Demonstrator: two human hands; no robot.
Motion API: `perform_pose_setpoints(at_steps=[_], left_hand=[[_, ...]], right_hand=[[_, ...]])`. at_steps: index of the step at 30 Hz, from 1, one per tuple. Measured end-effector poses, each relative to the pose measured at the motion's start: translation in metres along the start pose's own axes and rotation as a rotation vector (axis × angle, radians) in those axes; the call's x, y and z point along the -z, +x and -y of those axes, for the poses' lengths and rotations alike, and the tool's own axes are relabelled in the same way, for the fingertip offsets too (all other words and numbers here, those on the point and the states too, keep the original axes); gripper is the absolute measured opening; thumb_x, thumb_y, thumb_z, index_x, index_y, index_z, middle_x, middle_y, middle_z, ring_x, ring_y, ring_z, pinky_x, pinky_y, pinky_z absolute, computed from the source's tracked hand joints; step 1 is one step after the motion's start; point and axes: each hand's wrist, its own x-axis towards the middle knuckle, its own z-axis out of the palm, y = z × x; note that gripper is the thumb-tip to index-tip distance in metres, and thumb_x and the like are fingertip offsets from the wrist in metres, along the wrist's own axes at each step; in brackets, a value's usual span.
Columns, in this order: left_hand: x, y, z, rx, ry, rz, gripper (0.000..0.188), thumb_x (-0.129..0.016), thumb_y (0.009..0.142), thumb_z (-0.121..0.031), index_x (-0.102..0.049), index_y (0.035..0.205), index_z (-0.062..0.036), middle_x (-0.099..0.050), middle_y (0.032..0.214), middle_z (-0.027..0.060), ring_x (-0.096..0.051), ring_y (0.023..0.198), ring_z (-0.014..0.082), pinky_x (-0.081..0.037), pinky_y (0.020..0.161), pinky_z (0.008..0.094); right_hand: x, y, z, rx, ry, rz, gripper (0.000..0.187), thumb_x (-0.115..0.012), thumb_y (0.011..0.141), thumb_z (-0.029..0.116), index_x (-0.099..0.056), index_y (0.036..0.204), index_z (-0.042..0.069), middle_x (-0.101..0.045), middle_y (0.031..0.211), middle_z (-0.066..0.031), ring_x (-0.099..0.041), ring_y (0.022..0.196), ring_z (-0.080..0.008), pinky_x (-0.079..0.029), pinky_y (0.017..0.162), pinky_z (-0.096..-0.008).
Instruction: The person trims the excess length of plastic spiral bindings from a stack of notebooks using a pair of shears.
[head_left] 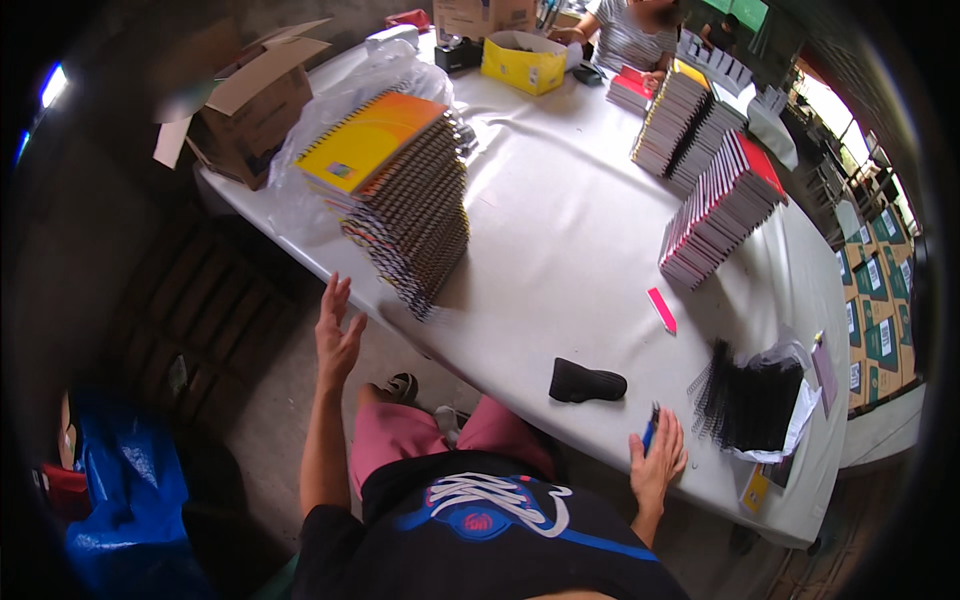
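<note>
Tall stack of spiral-bound notebooks (405, 195) standing at the near left edge of the white desk (560, 250), yellow-orange cover on top, clear plastic wrap behind it; judged as a finished pile. Further leaning stacks of red-covered notebooks (722, 205) at the far right, likewise bound. Bundle of loose black spiral coils (748, 403) lying on plastic at the near right corner, suggesting binding material left to use. Small black object (586, 383) and pink strip (661, 310) lying apart on the bare middle of the desk. Left hand (337, 335) raised just off the desk edge, below the tall stack, palm open, fingers spread, holding nothing, not touching the stack. Right hand (657, 460) resting flat at the near desk edge, fingers loosely spread over a blue pen-like item (650, 432); actual grip on it not discernible. Second person (632, 32) seated at the far end. Open cardboard box (250, 105) at far left.
</note>
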Motion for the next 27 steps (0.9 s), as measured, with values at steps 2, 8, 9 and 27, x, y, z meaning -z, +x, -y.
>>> perform_pose_setpoints(at_steps=[2, 8, 9, 27], left_hand=[[-0.015, 0.016, -0.002, 0.034, -0.231, -0.105, 0.057, -0.055, 0.089, -0.008, -0.028, 0.139, -0.0054, -0.044, 0.132, 0.0179, -0.041, 0.124, 0.0253, -0.032, 0.103, 0.0345], [-0.041, 0.068, 0.01, 0.027, -0.48, -0.229, 0.065, -0.031, 0.094, -0.052, -0.034, 0.134, -0.0001, -0.048, 0.126, 0.0187, -0.043, 0.121, 0.027, -0.027, 0.105, 0.037], [-0.049, 0.072, 0.011, 0.016, -0.522, -0.174, 0.068, -0.03, 0.093, -0.054, -0.033, 0.134, -0.0001, -0.046, 0.128, 0.0186, -0.041, 0.123, 0.0268, -0.026, 0.105, 0.0373], [-0.019, 0.154, -0.12, 0.074, -0.847, 0.485, 0.095, -0.02, 0.074, -0.082, -0.025, 0.143, -0.0162, -0.033, 0.142, 0.0086, -0.035, 0.127, 0.0258, -0.024, 0.106, 0.0373]], right_hand=[[-0.013, -0.007, -0.004, -0.072, 0.072, -0.046, 0.067, -0.052, 0.085, 0.047, -0.029, 0.141, 0.019, -0.029, 0.143, -0.0077, -0.023, 0.132, -0.0263, -0.009, 0.106, -0.0524], [0.004, -0.02, 0.017, -0.294, -0.138, 0.04, 0.043, -0.045, 0.09, 0.044, -0.038, 0.132, 0.044, -0.026, 0.145, 0.0015, -0.02, 0.133, -0.0323, -0.014, 0.094, -0.0709], [0.002, -0.023, 0.017, -0.317, -0.179, 0.021, 0.042, -0.044, 0.091, 0.044, -0.038, 0.132, 0.044, -0.025, 0.146, 0.0019, -0.018, 0.134, -0.0327, -0.012, 0.094, -0.0719], [0.025, 0.151, 0.416, 0.692, 1.74, -0.159, 0.078, -0.014, 0.088, 0.065, 0.0, 0.145, 0.013, 0.0, 0.151, -0.0108, 0.0, 0.138, -0.0254, 0.0, 0.111, -0.0387]])
